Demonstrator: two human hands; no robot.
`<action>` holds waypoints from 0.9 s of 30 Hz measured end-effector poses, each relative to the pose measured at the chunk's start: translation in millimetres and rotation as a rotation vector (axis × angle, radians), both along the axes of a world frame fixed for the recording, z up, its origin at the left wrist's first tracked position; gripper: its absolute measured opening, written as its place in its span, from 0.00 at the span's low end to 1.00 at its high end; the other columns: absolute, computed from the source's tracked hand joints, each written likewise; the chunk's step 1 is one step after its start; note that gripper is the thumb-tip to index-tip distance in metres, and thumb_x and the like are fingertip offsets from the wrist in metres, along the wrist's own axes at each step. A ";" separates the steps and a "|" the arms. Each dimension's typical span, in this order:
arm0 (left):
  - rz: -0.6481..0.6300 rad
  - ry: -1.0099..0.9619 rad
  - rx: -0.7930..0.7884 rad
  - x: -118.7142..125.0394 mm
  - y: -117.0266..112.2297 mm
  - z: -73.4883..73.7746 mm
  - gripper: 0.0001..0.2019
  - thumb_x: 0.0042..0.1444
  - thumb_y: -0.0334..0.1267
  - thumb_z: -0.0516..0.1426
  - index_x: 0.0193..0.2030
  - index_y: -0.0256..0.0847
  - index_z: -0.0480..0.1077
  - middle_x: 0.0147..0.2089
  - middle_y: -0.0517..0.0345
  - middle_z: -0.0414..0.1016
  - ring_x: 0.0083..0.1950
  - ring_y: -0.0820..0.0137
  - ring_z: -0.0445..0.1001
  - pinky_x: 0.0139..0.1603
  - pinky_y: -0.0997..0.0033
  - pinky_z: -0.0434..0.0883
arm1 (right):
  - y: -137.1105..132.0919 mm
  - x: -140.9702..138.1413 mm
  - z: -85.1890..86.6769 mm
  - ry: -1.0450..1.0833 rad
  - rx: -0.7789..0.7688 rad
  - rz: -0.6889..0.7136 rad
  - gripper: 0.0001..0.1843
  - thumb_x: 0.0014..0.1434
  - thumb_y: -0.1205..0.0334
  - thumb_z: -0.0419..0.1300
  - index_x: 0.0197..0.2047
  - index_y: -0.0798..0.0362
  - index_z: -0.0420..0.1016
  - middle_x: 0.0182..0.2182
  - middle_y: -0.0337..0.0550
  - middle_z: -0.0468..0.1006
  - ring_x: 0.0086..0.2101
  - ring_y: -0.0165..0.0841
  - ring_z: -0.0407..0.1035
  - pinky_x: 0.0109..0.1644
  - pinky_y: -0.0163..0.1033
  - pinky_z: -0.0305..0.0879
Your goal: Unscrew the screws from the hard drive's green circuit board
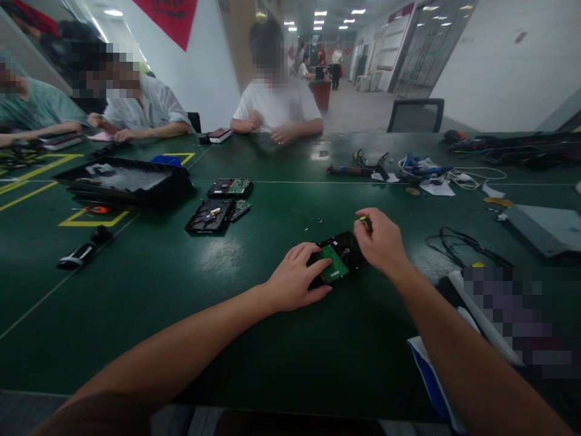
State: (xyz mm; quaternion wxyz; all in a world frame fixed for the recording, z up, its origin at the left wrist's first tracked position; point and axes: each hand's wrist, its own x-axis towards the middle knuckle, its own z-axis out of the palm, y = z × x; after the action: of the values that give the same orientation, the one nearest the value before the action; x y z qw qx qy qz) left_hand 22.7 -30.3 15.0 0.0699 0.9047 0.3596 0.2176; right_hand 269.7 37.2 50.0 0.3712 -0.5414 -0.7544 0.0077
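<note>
A black hard drive [341, 253] with a green circuit board facing up lies on the green table [254, 339] in front of me. My left hand [297, 280] grips its near left edge, fingers curled over the board. My right hand [382, 241] is closed round a small yellow-and-black tool [365, 223], probably a screwdriver, held upright at the drive's far right corner.
Two more opened drives [211, 216] [230, 188] and a black tray [122, 181] lie to the left. A black handle [76, 257] rests nearer left. Cables and tools [408, 166] sit at the right, a grey case [544, 225] beyond. Three people sit across the table.
</note>
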 end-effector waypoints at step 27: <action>0.188 -0.012 -0.126 -1.3 1.6 -1.9 0.35 0.60 0.55 0.63 0.69 0.44 0.61 0.74 0.40 0.53 0.73 0.43 0.56 0.68 0.36 0.64 | 11.0 27.6 -6.6 0.137 0.019 -0.029 0.37 0.65 0.64 0.55 0.74 0.49 0.48 0.56 0.56 0.76 0.48 0.45 0.79 0.53 0.55 0.78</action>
State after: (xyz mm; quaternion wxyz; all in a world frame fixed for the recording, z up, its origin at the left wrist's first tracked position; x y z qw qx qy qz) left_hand 21.3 -28.7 13.1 0.1082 0.8595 0.4554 0.2053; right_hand 297.3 48.1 43.4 0.4270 -0.5471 -0.7192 0.0323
